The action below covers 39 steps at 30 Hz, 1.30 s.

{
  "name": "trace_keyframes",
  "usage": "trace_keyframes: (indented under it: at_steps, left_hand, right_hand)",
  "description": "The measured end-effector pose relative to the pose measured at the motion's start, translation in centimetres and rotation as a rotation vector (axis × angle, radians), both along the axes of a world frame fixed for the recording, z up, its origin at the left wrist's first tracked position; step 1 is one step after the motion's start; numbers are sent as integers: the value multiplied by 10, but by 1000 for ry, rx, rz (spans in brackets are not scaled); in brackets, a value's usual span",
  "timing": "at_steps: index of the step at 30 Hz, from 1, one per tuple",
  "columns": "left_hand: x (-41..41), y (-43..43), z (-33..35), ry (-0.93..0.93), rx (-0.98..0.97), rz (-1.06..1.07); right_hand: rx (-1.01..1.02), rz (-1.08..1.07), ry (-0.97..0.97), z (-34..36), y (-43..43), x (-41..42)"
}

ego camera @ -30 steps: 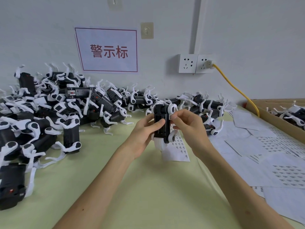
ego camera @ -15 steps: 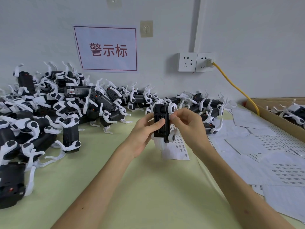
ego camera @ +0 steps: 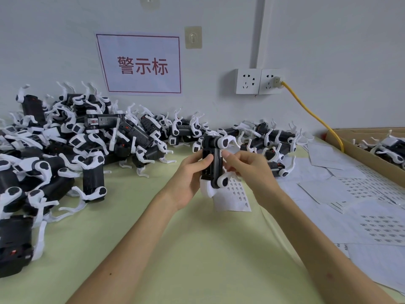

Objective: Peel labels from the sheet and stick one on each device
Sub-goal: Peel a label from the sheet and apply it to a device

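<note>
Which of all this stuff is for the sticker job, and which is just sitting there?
For the job: black device with white legs, held by left hand and right hand; white label sheet on the pale green table; heap of matching devices; spare label sheets.
Just lying about: red-lettered paper sign, white wall sockets, yellow cable, beige wall hook.

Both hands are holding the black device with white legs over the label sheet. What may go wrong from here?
1. The right hand pinches at the edge of the black device with white legs and hides that spot; the label, not visible here, may end up crooked or creased.
2. The white paper label sheet lies directly below the device, so a white leg may catch and drag it.
</note>
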<state>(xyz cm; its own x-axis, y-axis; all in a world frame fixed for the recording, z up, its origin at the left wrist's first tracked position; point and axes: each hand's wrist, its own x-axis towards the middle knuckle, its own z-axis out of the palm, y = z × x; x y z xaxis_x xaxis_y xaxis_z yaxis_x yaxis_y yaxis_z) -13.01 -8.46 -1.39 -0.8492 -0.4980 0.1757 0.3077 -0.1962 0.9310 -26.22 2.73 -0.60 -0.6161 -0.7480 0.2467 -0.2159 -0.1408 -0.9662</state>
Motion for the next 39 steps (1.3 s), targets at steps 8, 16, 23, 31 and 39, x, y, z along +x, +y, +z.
trace_keyframes:
  at_steps: [8,16,23,31,39]
  left_hand:
    - [3,1,3,50,213,-96]
    - [3,8,3,-26,88,-125]
    - [2,6,5,-17,110,-97]
    - [0,8,6,31,186,-135]
    - [3,15,6,-31,110,-144]
  right_hand:
    - [-101,169,-8,2,1,9]
    - [-100,229,-24,2,3,8]
    - [-112,339,-162,3,4,6]
    - [-122,319,-137,6,4,8]
    - [-104,228,-39,2,4,8]
